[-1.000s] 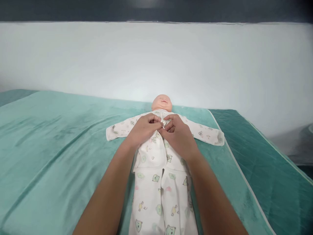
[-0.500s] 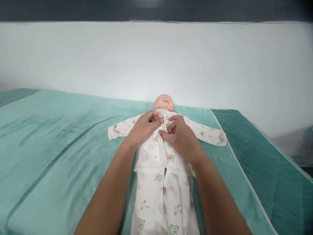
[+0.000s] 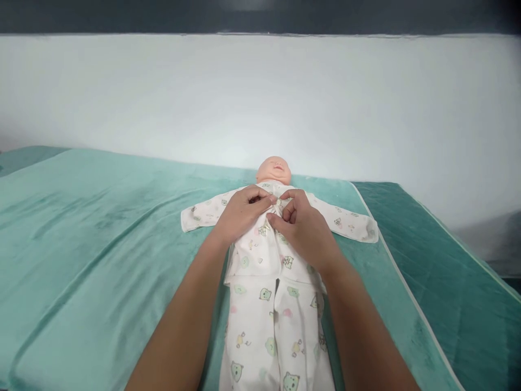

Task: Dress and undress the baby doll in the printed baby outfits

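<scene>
A baby doll (image 3: 273,169) lies on its back, head toward the wall, its arms stretched out to both sides. It wears a white printed baby shirt (image 3: 254,260) and matching trousers (image 3: 248,336). My left hand (image 3: 243,210) pinches the shirt front at the chest, thumb and fingers closed on the cloth. Opposite it, my right hand (image 3: 299,220) is closed on the other side of the shirt's front opening. Between my fingertips shows a small pale button (image 3: 279,202). The fingertips partly hide the cloth edge there.
Under the doll spreads a light green blanket (image 3: 101,244) with creases on the left. A darker green cover (image 3: 456,271) shows beyond its white edge on the right. The white wall (image 3: 260,103) stands close behind the doll's head.
Both hands stay at the chest of the shirt. My left thumb has shifted slightly toward the button; the view has moved a little.
</scene>
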